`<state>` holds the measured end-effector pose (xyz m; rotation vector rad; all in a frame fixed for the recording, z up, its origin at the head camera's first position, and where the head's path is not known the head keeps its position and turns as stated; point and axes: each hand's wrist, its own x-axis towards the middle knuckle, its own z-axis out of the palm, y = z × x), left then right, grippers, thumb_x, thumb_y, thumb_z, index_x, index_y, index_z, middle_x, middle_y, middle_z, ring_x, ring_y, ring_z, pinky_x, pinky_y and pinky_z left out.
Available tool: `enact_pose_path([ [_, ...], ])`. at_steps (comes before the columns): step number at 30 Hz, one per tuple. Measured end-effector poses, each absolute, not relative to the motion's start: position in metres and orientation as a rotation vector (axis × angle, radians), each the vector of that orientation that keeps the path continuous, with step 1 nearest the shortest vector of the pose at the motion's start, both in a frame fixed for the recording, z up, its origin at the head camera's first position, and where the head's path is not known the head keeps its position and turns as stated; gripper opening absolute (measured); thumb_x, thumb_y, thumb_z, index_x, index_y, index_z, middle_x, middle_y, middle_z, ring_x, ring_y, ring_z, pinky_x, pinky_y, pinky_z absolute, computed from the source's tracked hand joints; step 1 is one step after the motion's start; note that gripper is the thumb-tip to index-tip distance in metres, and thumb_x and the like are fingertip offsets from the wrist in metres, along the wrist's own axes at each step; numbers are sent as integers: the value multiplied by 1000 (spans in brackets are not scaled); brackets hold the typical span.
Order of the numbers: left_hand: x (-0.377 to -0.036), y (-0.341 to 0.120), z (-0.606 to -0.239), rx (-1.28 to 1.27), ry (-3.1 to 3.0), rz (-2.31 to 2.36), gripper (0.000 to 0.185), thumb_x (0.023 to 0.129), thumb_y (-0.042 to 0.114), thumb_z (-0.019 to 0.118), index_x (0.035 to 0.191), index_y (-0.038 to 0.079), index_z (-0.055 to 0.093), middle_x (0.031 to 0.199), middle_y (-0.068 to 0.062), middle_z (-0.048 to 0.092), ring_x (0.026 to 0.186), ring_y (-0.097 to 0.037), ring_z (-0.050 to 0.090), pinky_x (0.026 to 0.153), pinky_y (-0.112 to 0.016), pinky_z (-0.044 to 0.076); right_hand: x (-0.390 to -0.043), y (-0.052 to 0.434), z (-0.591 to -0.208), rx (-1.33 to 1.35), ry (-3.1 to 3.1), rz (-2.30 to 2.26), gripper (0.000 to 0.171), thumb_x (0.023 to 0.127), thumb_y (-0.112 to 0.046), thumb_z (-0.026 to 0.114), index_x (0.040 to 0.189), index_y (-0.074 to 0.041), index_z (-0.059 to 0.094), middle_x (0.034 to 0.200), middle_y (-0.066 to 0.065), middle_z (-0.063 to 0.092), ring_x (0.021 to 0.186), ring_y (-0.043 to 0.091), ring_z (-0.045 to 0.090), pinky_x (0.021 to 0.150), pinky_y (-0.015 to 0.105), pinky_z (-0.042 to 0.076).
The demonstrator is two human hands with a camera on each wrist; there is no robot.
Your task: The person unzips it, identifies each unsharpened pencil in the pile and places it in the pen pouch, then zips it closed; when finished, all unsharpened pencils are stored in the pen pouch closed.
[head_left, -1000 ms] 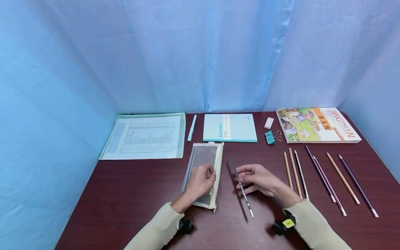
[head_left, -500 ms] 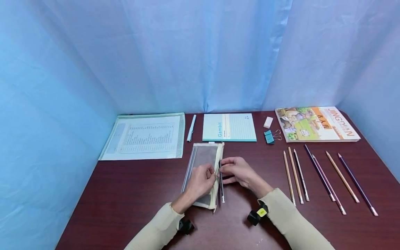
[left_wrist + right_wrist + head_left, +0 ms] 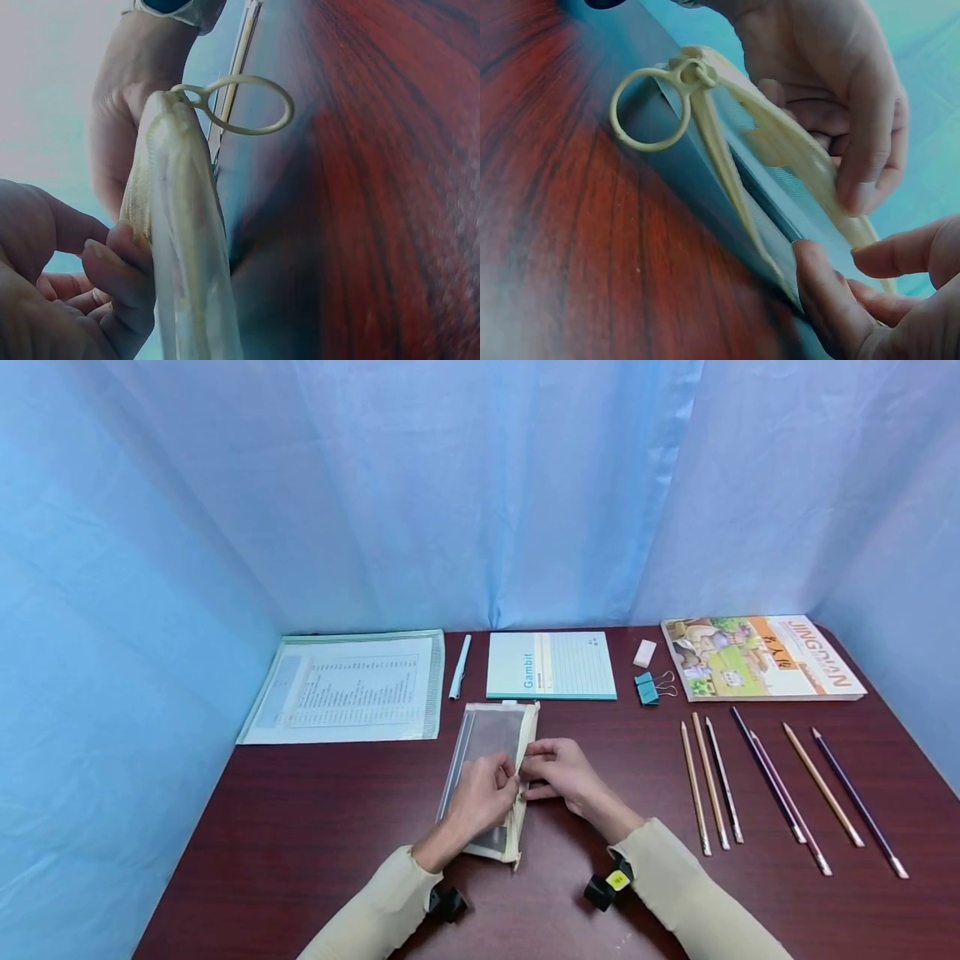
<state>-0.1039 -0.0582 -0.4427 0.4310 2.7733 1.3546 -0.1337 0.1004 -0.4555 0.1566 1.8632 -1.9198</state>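
A dark reddish wood-grain desk (image 3: 300,827) fills the view toward 6 o'clock; pale blue curtains (image 3: 480,485) enclose it from 9 through 12 to 3 o'clock, evenly lit.

— Back row, left to right?
— Plastic document sleeve (image 3: 345,687), pale blue pen (image 3: 460,667), Gambit notebook (image 3: 551,666), white eraser (image 3: 644,653), teal binder clip (image 3: 645,688), picture book (image 3: 759,657).
— And to the right?
— Seven coloured pencils (image 3: 772,789) lying on the dark wooden table (image 3: 300,827), blue curtain (image 3: 480,493) behind.

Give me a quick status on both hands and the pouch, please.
Left hand holds pouch edge up. Right hand at the open zip side, fingers curled on its rim. Seven pencils lie on table, right. Nothing in the way.
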Motion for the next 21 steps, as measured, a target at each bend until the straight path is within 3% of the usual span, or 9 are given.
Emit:
enact_pose_path([
  [5, -104, -58, -443, 437, 2798, 1344, 10, 84, 0, 61, 75, 4, 62, 54, -1, 54, 45, -1, 40, 44, -16, 32, -127, 115, -445, 132, 1903, -1900, 39, 94, 2, 55, 130, 16, 50, 90, 6, 68, 78, 12, 69, 63, 31, 61],
  [12, -103, -59, -443, 471, 2814, 1374, 12, 85, -2, 60, 74, 3, 62, 54, -3, 56, 46, -1, 41, 48, -16, 35, -115, 163, -419, 36, 2054, -1898, 44, 95, 4, 55, 135, 18, 45, 93, 3, 68, 82, 10, 70, 72, 39, 62],
  [16, -104, -59, -443, 470, 2809, 1374, 12, 85, -1, 60, 74, 3, 62, 54, -2, 55, 46, -1, 41, 47, -16, 35, -109, 204, -408, -3, 2186, -1910, 43, 97, 2, 56, 134, 18, 44, 92, -7, 69, 83, 6, 70, 73, 36, 62],
  [21, -104, -58, -443, 476, 2807, 1377, 12, 85, -1, 60, 74, 3, 62, 54, -1, 54, 46, -1, 41, 47, -16, 34, -104, 261, -408, 33, 2453, -1803, 29, 97, -3, 59, 125, 6, 57, 87, -21, 68, 81, 0, 70, 68, 30, 61],
])
